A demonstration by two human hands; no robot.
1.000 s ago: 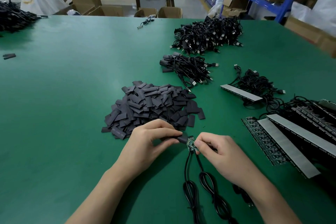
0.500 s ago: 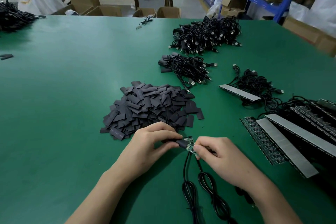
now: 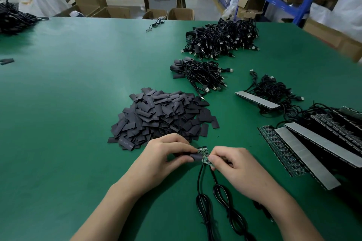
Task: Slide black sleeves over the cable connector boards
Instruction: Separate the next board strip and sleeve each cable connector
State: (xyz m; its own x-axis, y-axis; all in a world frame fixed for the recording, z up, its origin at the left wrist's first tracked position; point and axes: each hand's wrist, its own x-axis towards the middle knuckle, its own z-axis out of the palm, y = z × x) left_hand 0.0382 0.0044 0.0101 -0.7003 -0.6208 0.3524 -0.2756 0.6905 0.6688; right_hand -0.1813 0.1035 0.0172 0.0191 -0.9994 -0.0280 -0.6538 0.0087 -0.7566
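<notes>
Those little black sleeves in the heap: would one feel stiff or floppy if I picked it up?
Probably light and thin: the sleeves lie flat in a loose heap. Likely soft yet springy: the sleeve in the left hand looks rounded open near the board. Being flat, they should not roll.

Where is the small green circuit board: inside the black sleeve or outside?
Mostly outside: the green circuit board shows bare beside the black sleeve in the left hand.

Even overhead light, soft sheen on green worktop [image 3: 78, 103] far left. Faint shadows under arms. Wide-angle bend at edges; right shelving [image 3: 293, 2] blurred.
</notes>
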